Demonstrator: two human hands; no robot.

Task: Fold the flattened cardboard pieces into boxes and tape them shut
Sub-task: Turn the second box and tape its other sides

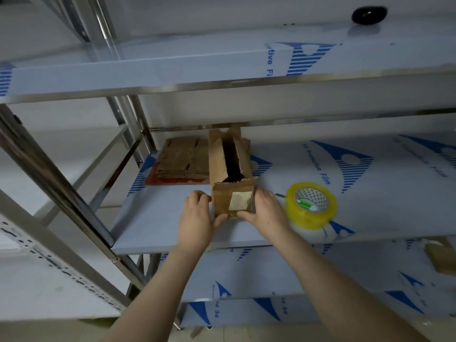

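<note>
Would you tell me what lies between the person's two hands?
In the head view, the cardboard box lies between the left hand and right hand, both gripping it.

Film-covered steel shelf (167, 225), black round object (369, 14) on upper shelf (148, 75), perhaps a green pen (306, 203)

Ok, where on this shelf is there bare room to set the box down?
Widest bare patch: the shelf right of and behind the tape roll. A smaller one front-left, bordered by the left hand, the flat cardboard stack and the shelf's left edge. Crowded: the middle, where both hands hold the box, the tape roll close beside the right hand.
</note>
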